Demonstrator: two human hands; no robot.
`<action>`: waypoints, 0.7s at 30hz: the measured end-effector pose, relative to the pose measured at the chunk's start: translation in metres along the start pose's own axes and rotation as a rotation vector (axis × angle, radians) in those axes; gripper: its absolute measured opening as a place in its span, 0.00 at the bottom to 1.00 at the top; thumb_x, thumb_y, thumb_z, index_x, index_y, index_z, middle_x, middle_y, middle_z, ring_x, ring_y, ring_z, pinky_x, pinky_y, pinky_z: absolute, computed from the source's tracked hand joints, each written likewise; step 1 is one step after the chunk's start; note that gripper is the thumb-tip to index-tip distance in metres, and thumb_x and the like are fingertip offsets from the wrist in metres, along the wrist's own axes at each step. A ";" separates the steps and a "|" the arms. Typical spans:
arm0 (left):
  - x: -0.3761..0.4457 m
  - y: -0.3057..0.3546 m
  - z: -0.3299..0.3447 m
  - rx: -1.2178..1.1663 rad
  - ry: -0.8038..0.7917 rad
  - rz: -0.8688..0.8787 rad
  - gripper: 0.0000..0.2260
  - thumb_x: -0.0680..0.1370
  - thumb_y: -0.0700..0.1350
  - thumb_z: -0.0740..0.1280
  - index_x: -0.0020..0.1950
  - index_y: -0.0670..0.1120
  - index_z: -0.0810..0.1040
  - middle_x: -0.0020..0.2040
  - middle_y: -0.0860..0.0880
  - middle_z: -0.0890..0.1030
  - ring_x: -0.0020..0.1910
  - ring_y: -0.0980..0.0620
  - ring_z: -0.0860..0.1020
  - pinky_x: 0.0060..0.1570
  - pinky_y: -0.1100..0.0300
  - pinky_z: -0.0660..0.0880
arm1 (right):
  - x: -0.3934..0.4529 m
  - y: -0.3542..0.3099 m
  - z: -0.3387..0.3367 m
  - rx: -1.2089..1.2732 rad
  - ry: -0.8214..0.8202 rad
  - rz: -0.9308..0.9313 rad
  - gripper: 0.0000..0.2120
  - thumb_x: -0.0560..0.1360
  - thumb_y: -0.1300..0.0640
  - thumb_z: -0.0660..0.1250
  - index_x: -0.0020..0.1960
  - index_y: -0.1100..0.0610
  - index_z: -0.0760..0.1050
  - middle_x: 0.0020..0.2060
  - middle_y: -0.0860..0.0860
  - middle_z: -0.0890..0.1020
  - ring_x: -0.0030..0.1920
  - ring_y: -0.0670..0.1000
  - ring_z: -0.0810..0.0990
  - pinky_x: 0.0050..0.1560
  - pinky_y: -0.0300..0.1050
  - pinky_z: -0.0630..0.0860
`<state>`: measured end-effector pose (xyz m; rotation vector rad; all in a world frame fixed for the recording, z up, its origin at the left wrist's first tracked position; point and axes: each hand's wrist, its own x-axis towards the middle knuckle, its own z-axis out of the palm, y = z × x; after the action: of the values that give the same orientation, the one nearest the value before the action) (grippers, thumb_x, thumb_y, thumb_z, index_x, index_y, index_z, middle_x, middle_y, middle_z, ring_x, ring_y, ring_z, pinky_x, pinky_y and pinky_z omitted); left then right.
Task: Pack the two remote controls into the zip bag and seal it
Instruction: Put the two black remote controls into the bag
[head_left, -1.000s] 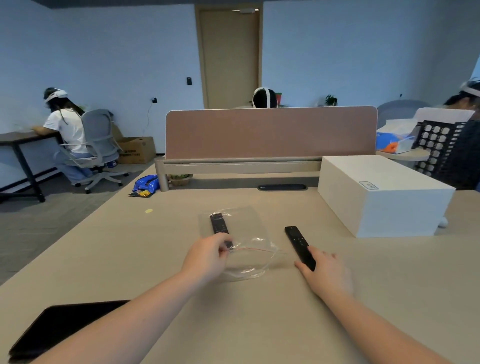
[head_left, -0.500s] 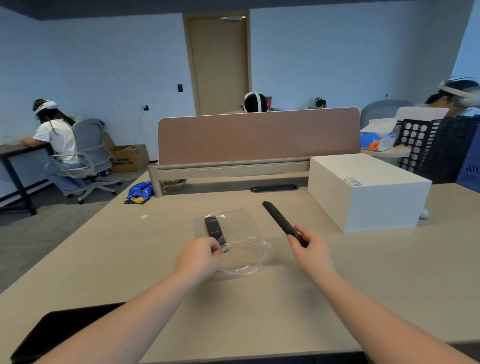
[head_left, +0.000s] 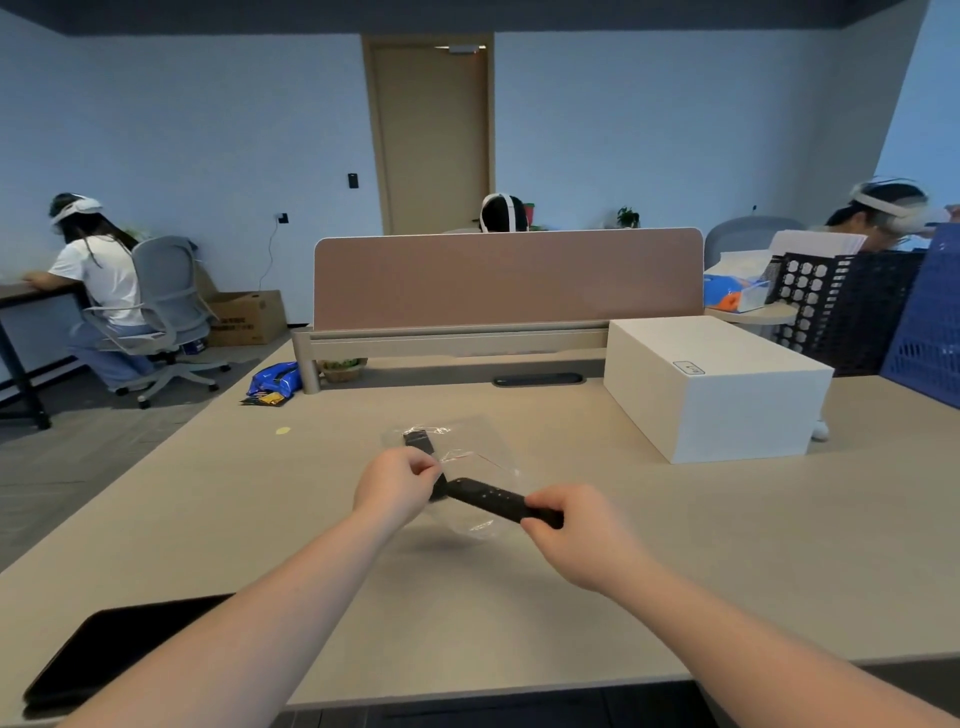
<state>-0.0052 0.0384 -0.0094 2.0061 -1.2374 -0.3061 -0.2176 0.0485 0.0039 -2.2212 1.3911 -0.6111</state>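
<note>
A clear zip bag lies on the beige desk in front of me, its near mouth lifted. One black remote control is inside it, its far end showing beyond my fingers. My left hand pinches the bag's near edge. My right hand grips the near end of the second black remote control, which lies almost level and points left, its tip at the bag's mouth beside my left hand. Whether the tip is inside the bag I cannot tell.
A white box stands at the right of the desk. A pink divider panel runs along the back. A dark tablet lies at the near left edge. Dark and blue crates are far right. People sit at other desks.
My right hand has picked the second remote control off the desk, swung it round and brought its tip leftward to the bag's mouth. My left hand lifted the bag's near edge.
</note>
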 end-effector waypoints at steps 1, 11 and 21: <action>-0.001 0.000 0.001 0.008 -0.009 0.013 0.05 0.76 0.46 0.68 0.45 0.50 0.84 0.41 0.53 0.80 0.47 0.48 0.79 0.46 0.58 0.74 | 0.001 -0.002 0.007 -0.046 0.014 -0.017 0.09 0.74 0.53 0.62 0.49 0.52 0.80 0.41 0.52 0.84 0.44 0.56 0.81 0.44 0.48 0.79; 0.002 -0.003 0.000 0.133 -0.045 0.045 0.06 0.75 0.48 0.67 0.44 0.51 0.83 0.43 0.51 0.84 0.44 0.48 0.80 0.44 0.58 0.76 | 0.065 -0.016 0.075 -0.187 0.101 -0.019 0.10 0.76 0.57 0.62 0.56 0.57 0.71 0.50 0.58 0.81 0.54 0.60 0.76 0.46 0.50 0.75; 0.012 -0.014 0.001 0.134 -0.051 0.033 0.06 0.74 0.47 0.67 0.42 0.50 0.83 0.44 0.50 0.85 0.46 0.47 0.81 0.44 0.59 0.75 | 0.113 -0.015 0.107 -0.154 0.088 -0.011 0.12 0.74 0.59 0.65 0.57 0.58 0.77 0.54 0.57 0.82 0.55 0.58 0.79 0.54 0.46 0.75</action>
<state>0.0095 0.0311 -0.0180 2.0998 -1.3534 -0.2658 -0.1001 -0.0334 -0.0586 -2.3490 1.5170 -0.6312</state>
